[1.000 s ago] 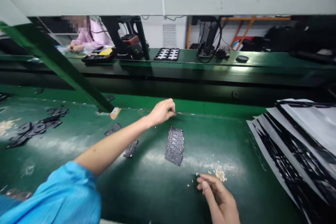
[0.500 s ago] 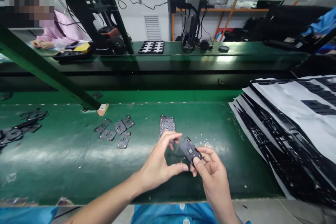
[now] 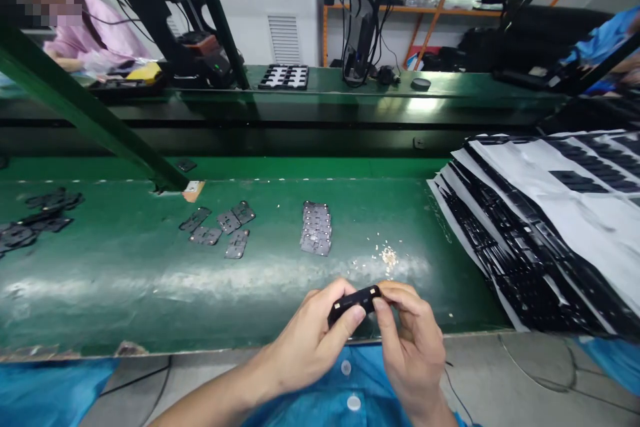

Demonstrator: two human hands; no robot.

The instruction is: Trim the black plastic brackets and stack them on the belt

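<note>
A flat black plastic plate (image 3: 354, 303) is held above the near edge of the bench, tilted so that a narrow side with two small pale spots shows. My left hand (image 3: 317, 327) grips its left part between thumb and fingers. My right hand (image 3: 413, 333) pinches at its right end; its fingertips partly hide what lies there. Beyond my hands, an overlapping row of similar plates (image 3: 316, 229) lies on the green bench (image 3: 270, 240). A scatter of tiny pale pieces (image 3: 389, 257) is to the right of that row.
Several loose plates (image 3: 229, 221) lie to the left, and a heap of black parts (image 3: 43, 220) farther left. A tall stack of white sheets with black parts (image 3: 505, 240) stands right. A green post (image 3: 110, 123) slants across the left. People work behind.
My left hand has closed on the plate, which only my right hand held before. Both hands have drawn nearer to me, and the plate is turned edge-up. The view has tipped downward.
</note>
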